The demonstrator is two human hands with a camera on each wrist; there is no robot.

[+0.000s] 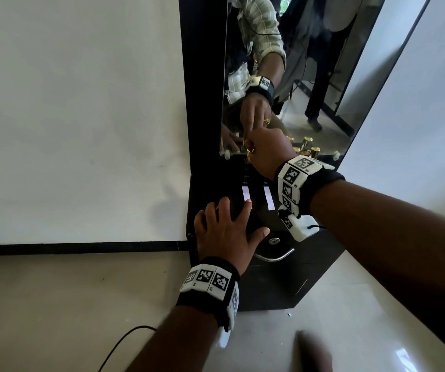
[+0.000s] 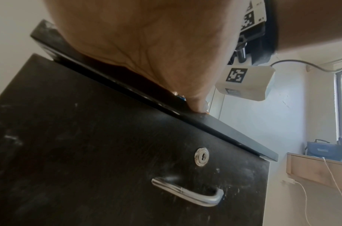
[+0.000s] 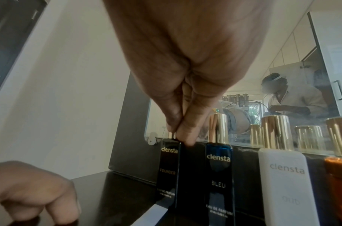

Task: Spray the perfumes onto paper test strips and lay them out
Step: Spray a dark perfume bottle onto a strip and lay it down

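Several Clensta perfume bottles stand in a row against the mirror: a black Founder bottle (image 3: 168, 168), a blue Bleu bottle (image 3: 219, 175), a white Oud bottle (image 3: 286, 183) and an amber one (image 3: 338, 183). My right hand (image 3: 178, 134) (image 1: 251, 153) pinches the gold cap (image 3: 171, 135) on top of the black bottle. Two white paper strips (image 1: 246, 193) (image 1: 269, 198) lie side by side on the black cabinet top (image 1: 208, 189). My left hand (image 1: 229, 218) lies flat with spread fingers, its index fingertip on the left strip's near end.
The mirror (image 1: 310, 76) rises right behind the bottles and reflects my arm. Below the cabinet top is a drawer front (image 2: 89, 137) with a lock (image 2: 201, 156) and a metal handle (image 2: 187, 194). A white wall is on the left and a black cable (image 1: 119, 345) lies on the floor.
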